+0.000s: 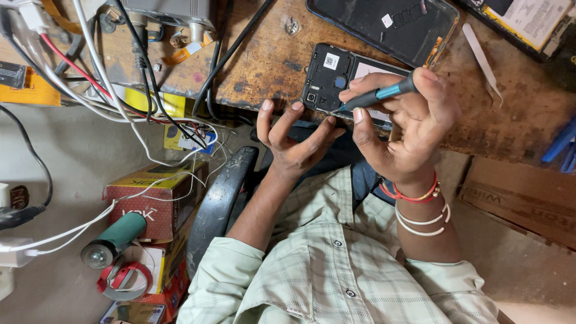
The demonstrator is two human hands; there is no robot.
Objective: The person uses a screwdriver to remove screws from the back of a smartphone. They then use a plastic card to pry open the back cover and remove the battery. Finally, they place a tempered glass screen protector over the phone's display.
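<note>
A black phone with its back cover off (329, 77) lies at the near edge of a worn wooden workbench (264, 60). My right hand (411, 129) grips a thin screwdriver with a blue and black handle (378, 95), its tip resting on the phone's lower edge. Red and white bangles ring that wrist. My left hand (293, 141) is just below the phone with fingers spread. Its fingertips touch the phone's near edge and hold nothing.
A second dark phone panel (384, 24) lies further back, with metal tweezers (483, 60) to its right. Tangled cables (120, 90) hang at the left over red boxes (156, 204), a green torch (114, 240) and tape rolls (123, 279). A cardboard box (522, 198) sits at the right.
</note>
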